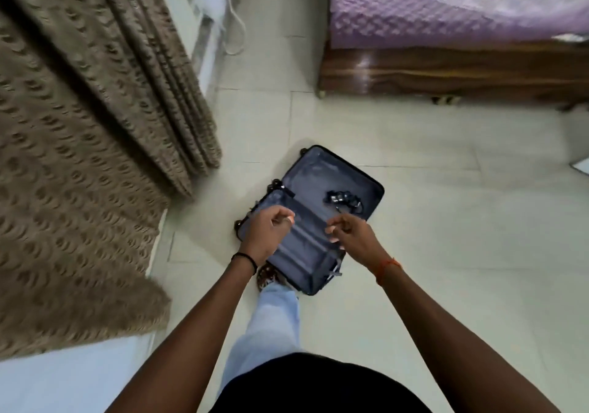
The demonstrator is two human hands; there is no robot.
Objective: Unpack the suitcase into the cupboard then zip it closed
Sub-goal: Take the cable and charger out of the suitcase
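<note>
Suitcase (pixel 310 221) open on floor (pixel 446 221), near empty, likely light, rigid; both hands (pixel 269 229) loosely curled, holding nothing; grip shell edge.

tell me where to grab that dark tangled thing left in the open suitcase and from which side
Judging by its pose, pinch the dark tangled bundle across its bunched middle, coming straight down from above. It lies loose on the flat lining of the far half of the suitcase, whose raised rim blocks a low sideways approach. The right hand is nearer to it than the left hand. What the bundle is cannot be told.
</note>
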